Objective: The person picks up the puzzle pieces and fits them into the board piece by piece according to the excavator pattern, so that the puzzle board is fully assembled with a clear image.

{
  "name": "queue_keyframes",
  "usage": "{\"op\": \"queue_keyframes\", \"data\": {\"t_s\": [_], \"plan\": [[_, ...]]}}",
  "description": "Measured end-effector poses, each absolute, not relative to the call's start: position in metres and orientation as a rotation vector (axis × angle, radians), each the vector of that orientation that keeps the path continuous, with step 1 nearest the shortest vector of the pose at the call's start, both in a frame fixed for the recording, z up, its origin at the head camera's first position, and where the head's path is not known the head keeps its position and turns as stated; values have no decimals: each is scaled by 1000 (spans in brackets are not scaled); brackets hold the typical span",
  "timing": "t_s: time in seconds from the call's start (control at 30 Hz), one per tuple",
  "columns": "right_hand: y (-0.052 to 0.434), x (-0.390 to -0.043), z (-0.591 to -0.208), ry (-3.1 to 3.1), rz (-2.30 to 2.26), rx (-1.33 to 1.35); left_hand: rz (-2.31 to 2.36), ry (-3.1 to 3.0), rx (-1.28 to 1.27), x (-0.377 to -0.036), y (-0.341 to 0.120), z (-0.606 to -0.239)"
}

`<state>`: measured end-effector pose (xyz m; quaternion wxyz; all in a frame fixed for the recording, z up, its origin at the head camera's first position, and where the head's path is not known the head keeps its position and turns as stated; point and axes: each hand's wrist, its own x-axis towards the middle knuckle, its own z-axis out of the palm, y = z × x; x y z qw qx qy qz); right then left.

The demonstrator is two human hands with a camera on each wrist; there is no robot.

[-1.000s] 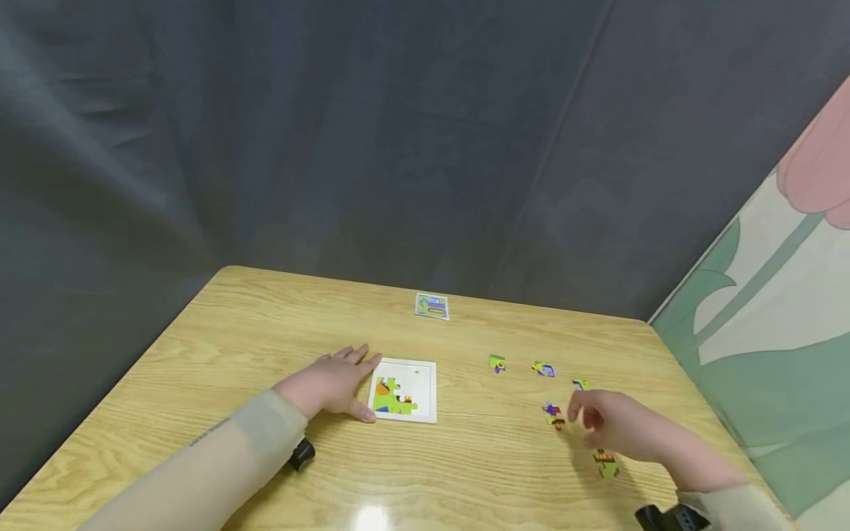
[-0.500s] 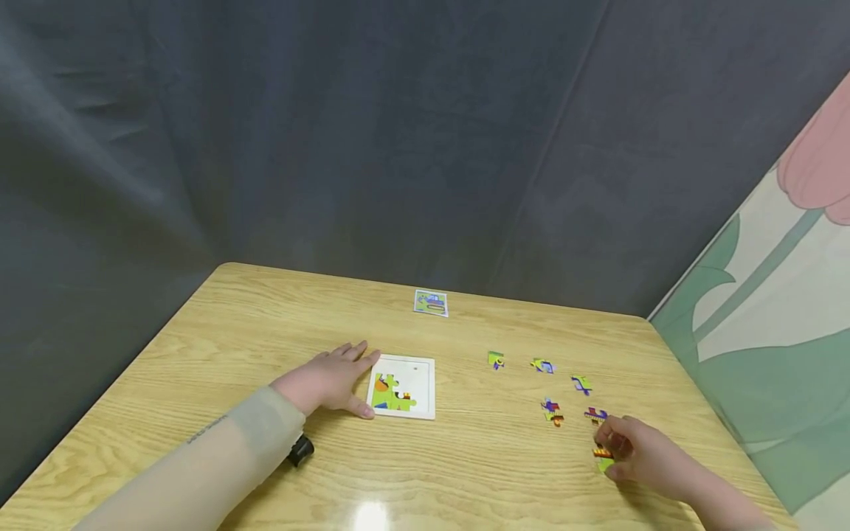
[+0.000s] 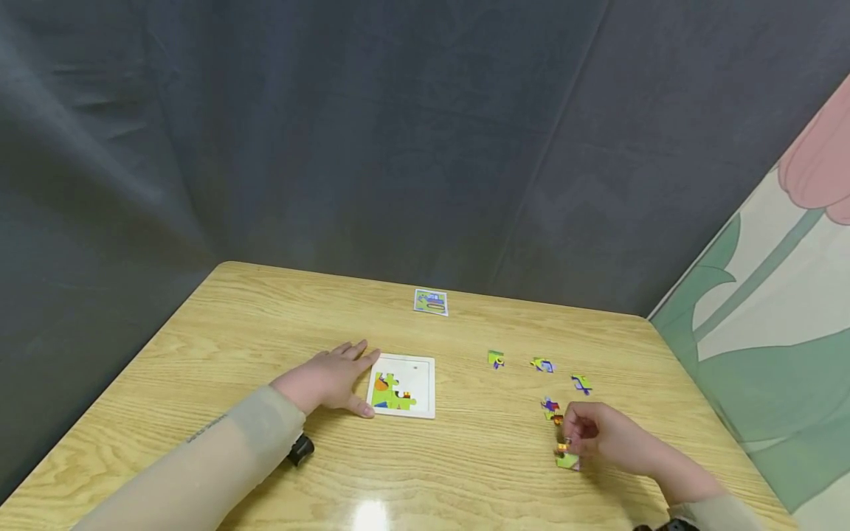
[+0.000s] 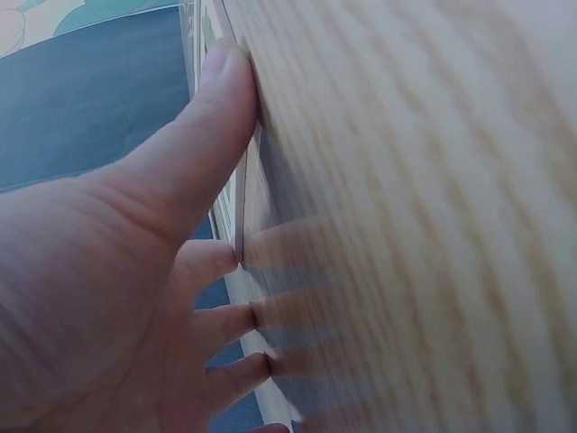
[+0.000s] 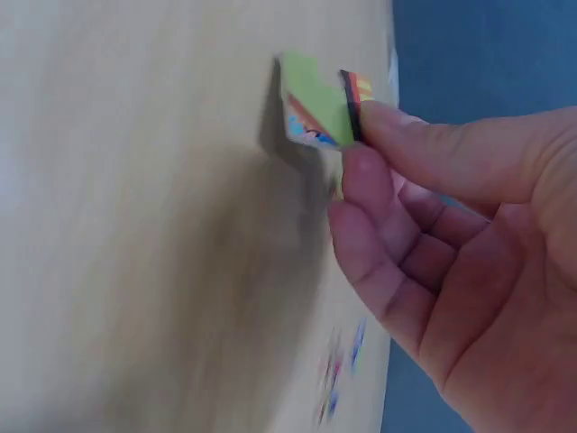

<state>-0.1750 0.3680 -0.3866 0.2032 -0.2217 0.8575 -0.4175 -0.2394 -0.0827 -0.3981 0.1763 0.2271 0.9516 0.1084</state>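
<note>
My right hand (image 3: 598, 435) pinches a green and orange puzzle piece (image 3: 567, 456) just above the table near the front right; in the right wrist view thumb and forefinger grip the piece (image 5: 320, 113) by one edge. My left hand (image 3: 328, 380) lies flat on the table, its thumb and fingers touching the left edge of the white puzzle frame (image 3: 425, 383). The frame holds a few joined green pieces (image 3: 392, 394) at its lower left. In the left wrist view the thumb (image 4: 194, 135) presses against the frame's edge (image 4: 242, 194).
Several loose pieces lie right of the frame: one (image 3: 496, 359), another (image 3: 542, 365), a third (image 3: 581, 383), and one (image 3: 551, 408) close to my right hand. A small picture card (image 3: 431, 302) lies near the table's far edge. Dark curtain behind, painted wall (image 3: 764, 295) at right.
My right hand took hold of the green and orange piece at the front right, lifted it and moved it left. The left hand stayed on the frame.
</note>
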Motion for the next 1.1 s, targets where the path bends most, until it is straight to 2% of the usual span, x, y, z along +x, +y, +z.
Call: {"op": "queue_keyframes", "data": {"t_s": [0.23,0.53,0.77,1.1], "plan": [[296,-207,-376,2371,-1203,-672,298,2701,632,-240,-83,-398],[207,-243,-388,2423,-1289,-637,300,2695,633,-239,-84,-397],[178,-254,-400,2338,-1339,-493,320,2695,623,-238,-84,-396],[167,-254,-406,2378,-1229,-484,329,2702,618,-240,-81,-398]]}}
